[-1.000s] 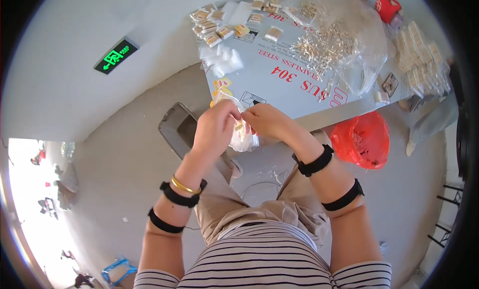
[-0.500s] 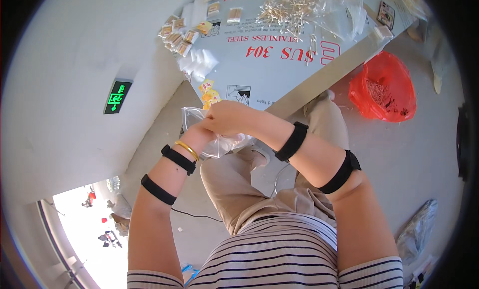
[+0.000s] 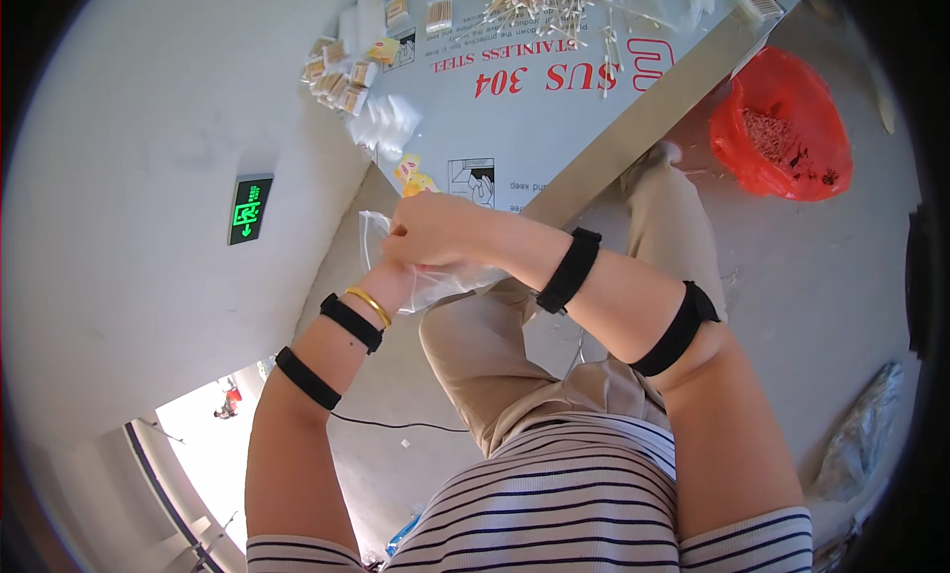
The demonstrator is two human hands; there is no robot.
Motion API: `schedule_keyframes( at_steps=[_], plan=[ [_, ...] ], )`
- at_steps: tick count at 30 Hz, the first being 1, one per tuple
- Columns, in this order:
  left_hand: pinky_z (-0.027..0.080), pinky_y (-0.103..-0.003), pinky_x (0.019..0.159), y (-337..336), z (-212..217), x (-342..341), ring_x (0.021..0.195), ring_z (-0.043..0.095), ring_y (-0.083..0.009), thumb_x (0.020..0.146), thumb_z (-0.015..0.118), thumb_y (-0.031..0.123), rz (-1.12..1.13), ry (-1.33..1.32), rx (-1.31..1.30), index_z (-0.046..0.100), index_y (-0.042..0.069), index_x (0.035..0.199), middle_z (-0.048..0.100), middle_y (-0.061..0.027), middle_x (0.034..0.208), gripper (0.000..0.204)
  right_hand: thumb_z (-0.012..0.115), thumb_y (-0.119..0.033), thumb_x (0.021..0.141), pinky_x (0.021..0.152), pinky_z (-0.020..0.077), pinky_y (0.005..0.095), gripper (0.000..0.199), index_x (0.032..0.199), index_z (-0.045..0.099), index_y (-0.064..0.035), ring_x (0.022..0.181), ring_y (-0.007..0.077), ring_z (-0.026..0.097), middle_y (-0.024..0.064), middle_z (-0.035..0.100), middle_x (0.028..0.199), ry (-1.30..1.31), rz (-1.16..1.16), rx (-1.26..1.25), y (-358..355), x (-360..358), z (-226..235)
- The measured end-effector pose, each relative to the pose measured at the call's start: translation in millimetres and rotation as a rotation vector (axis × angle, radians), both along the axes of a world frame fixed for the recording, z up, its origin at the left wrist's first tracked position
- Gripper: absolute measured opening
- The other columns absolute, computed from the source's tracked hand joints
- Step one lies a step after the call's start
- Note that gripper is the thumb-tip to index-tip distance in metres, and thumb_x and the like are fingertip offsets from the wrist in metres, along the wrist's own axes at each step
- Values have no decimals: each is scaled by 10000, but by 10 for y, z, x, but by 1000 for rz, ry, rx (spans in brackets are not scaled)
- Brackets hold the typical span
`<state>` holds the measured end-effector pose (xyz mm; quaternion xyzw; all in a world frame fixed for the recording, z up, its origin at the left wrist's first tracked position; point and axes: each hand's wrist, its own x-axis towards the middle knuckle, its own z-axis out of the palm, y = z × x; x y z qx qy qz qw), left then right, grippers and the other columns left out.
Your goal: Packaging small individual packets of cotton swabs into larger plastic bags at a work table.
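Observation:
At the near left corner of the table, my right hand [image 3: 432, 227] is closed, its fingers curled in on a clear plastic bag [image 3: 440, 286]. The bag shows on both sides of my hands, past the table edge. My left hand [image 3: 394, 279] is up against the right one and the bag, with a gold bangle at its wrist. Its fingers are hidden behind the right hand, so their grip does not show. Small yellow printed packets [image 3: 411, 172] lie on the table corner just beyond my hands.
Small packs of cotton swabs [image 3: 336, 73] and clear plastic sleeves [image 3: 384, 126] line the table's left edge. Loose cotton swabs [image 3: 539, 4] are heaped at the back. A red plastic bag [image 3: 787, 167] with small sticks inside stands on the floor at right. A wall rises at left.
The view has shifted, so the table sits higher and the red bag farther right. My hands stay together at the clear bag, with my right hand slightly farther left in the picture.

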<state>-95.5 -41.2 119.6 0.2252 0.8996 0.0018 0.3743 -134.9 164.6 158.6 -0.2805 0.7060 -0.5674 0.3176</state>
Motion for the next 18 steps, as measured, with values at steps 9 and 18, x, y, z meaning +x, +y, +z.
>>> schedule_keyframes(
  at_steps=[9, 18],
  plan=[
    [407, -332, 999, 4, 46, -122, 1223, 482, -194, 898, 627, 300, -87, 47, 6, 479, 133, 1329, 508, -74, 1349, 485, 692, -542, 719, 655, 502, 387, 515, 795, 705, -33, 762, 292, 676, 123, 686, 770, 361, -41, 214, -184, -204, 136],
    [403, -332, 1002, 159, 23, 56, 1225, 479, -192, 898, 627, 293, -153, 118, 28, 481, 128, 1325, 506, -75, 1351, 481, 601, -308, 796, 688, 499, 434, 288, 800, 708, -40, 789, 310, 665, 127, 686, 779, 173, 145, 119, -430, -267, 40]
  ],
)
